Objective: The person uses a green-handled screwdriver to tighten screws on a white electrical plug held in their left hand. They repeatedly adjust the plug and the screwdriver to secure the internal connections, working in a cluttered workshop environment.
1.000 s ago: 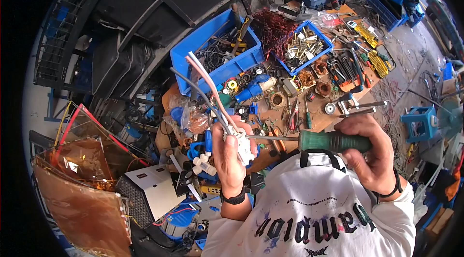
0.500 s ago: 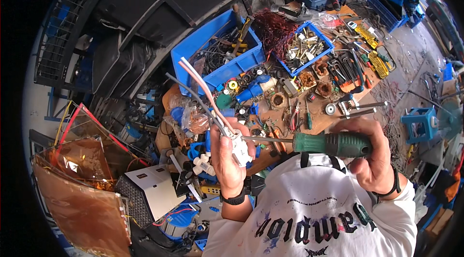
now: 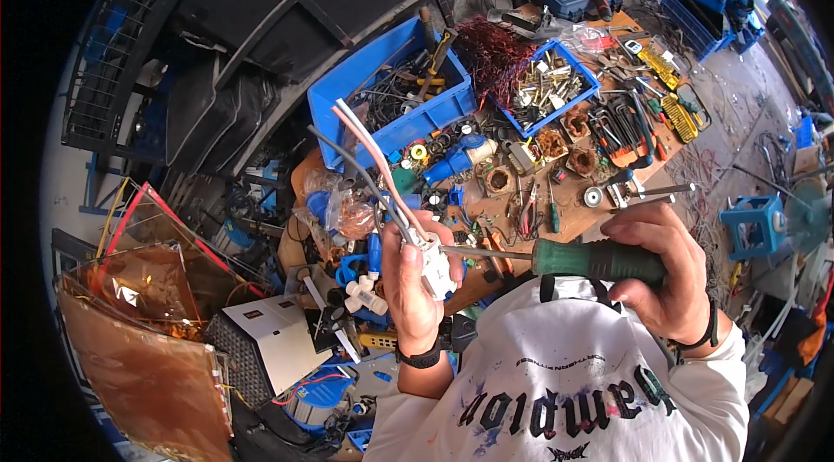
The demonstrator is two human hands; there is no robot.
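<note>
Between the thumb and fingers of my left hand point(image 3: 415, 288) is a small white electrical fitting point(image 3: 436, 269), perhaps a socket or plug. Several wires point(image 3: 379, 165), pinkish, white and grey, rise from its top toward the far left. My right hand point(image 3: 673, 275) is wrapped round the dark green handle of a screwdriver point(image 3: 599, 260). The screwdriver lies level, its thin shaft pointing left, and the tip meets the side of the white fitting. Whether the tip sits in a screw is too small to tell.
Beyond my hands the wooden workbench point(image 3: 569, 214) carries a large blue crate point(image 3: 391, 136) of cables and a smaller blue tray point(image 3: 546, 89) of metal parts. Pliers point(image 3: 527, 210), hex keys point(image 3: 618, 123) and copper-wound rings point(image 3: 499, 180) lie about. A blue stool point(image 3: 754, 223) stands at the right.
The white fitting, its wires and my left hand have shifted slightly right. My right hand's fingers have changed position round the screwdriver handle, whose tip remains at the fitting.
</note>
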